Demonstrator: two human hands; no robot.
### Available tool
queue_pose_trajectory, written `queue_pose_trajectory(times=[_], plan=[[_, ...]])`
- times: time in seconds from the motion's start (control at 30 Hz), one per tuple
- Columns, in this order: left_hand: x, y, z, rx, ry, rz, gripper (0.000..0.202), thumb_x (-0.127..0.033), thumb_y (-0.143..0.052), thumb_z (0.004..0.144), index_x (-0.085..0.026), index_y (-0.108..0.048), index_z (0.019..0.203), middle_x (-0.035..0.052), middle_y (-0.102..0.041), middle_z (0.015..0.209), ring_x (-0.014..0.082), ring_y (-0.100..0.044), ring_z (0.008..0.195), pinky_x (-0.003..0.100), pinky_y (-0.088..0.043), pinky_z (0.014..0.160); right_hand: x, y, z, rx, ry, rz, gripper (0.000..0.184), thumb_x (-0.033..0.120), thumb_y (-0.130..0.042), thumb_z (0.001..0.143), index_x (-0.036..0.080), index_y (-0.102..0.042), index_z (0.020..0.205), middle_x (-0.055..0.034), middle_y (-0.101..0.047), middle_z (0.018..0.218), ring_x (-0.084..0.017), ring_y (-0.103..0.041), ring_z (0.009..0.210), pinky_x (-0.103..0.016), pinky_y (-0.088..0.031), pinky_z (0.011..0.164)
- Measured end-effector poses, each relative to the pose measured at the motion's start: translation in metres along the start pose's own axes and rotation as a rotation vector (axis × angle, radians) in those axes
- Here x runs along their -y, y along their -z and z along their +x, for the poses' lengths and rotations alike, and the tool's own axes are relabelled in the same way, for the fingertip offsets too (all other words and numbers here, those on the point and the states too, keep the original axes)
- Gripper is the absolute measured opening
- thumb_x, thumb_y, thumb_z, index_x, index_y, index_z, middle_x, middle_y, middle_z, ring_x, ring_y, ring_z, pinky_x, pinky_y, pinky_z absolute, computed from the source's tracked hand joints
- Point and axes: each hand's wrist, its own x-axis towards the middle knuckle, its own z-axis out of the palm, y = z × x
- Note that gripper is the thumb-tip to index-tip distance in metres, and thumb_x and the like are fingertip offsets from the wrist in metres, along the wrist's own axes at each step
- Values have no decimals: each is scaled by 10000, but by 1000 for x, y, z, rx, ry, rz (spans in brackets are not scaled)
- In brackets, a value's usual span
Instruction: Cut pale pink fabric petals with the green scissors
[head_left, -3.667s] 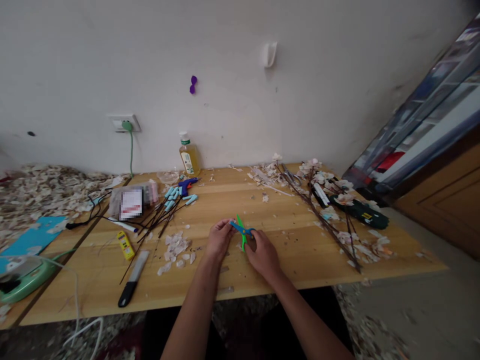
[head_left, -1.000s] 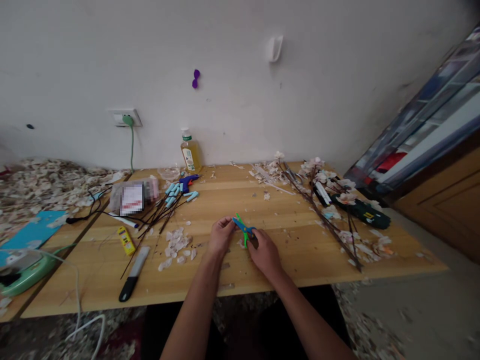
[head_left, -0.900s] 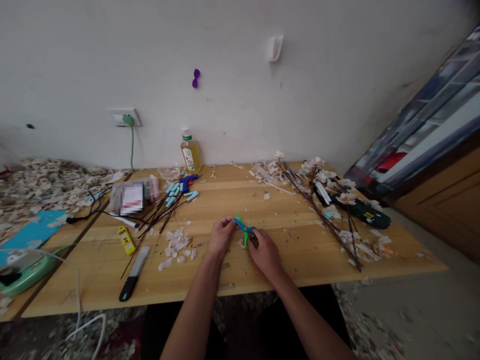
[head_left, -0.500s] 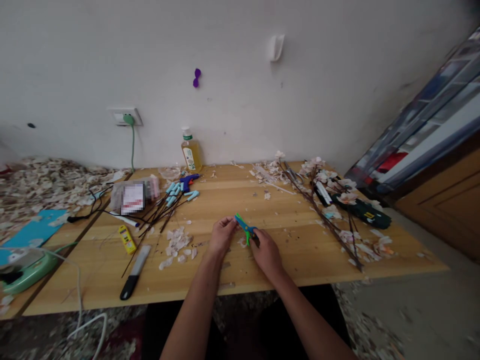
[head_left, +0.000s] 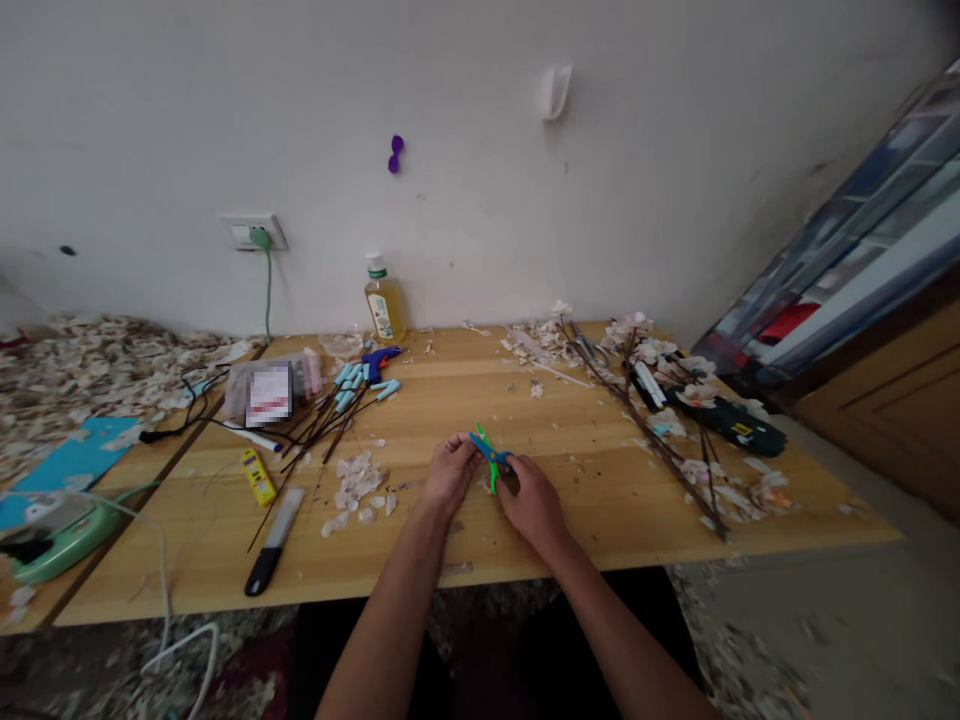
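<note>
While your R hand [head_left: 531, 505] grips the blue-green scissors [head_left: 490, 456] by the handles, blades parted over the table [head_left: 457, 385], your L hand [head_left: 451, 472] sits near their tips, prob. for control: fingertips closed, contents unclear. Petal pile [head_left: 357, 480] lies L, prob. for reach.

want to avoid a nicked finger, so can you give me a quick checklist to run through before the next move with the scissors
1. Right hand on the scissors: ok, it grips the handles.
2. Blades shut: not ok, they stand apart.
3. Left hand clear of the blades: not ok, its fingertips are right by the blue blade's tip.
4. Piece in the left fingertips well seated: cannot tell, too small to see.
5. Petals clear of the blades: ok, the pile lies left of the left hand.
6. Bottle upright: ok, by the wall.
</note>
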Motion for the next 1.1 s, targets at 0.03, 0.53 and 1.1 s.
queue_pose_trajectory(times=[0.03, 0.53, 1.1], plan=[[0, 0, 0, 3, -2, 5, 343, -345, -891, 564, -140, -634, 663, -5, -614, 633, 85, -534, 582, 217, -444, 638, 0, 0, 0, 0, -1, 0, 283, 212, -566, 821, 204, -613, 1099, -108, -666, 1050, -266, -629, 1013, -398, -508, 880], [4, -1, -1, -4, -50, 63, 334, -361, -857, 597, -152, -606, 670, -8, -592, 644, 87, -519, 596, 231, -435, 659, -1, 0, 0, 28, 15, -19, 272, 230, -510, 878, 184, -613, 1126, -117, -661, 1038, -269, -624, 995, -406, -506, 881], [0, 4, 6, 17, -126, 293, 358, -432, -853, 588, -155, -661, 710, 11, -633, 647, 118, -544, 605, 248, -422, 658, -4, -3, -1, -18, 22, -32, 299, 192, -464, 866, 191, -639, 1108, -130, -673, 1038, -270, -633, 987, -412, -503, 887]])
